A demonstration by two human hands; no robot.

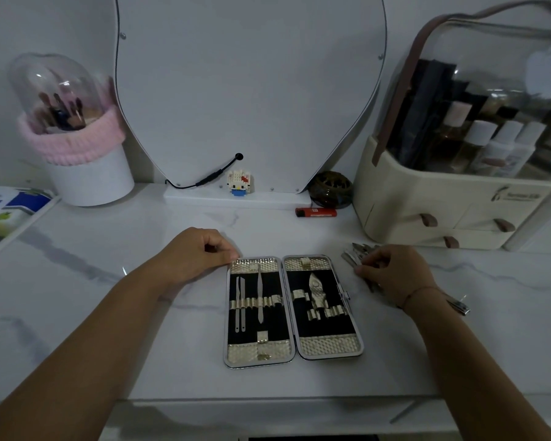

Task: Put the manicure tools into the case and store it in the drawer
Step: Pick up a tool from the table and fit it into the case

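The manicure case (291,353) lies open and flat on the white marble table, black lining up. Its left half holds two slim tools (240,305) and a longer file (260,294); its right half holds a nipper (315,289). My left hand (201,253) rests on the table with curled fingers touching the case's top left corner. My right hand (392,275) sits over a heap of loose metal tools (357,253) right of the case, fingertips pinching at them. A nail clipper (458,307) pokes out beside my right wrist.
A cream cosmetics organiser (433,214) with small drawers and a clear dome stands at the back right. A red lighter (315,212), a dark round jar (330,189), a toy figure (240,183), the mirror base and a brush holder (86,173) line the back. A box (7,211) lies far left.
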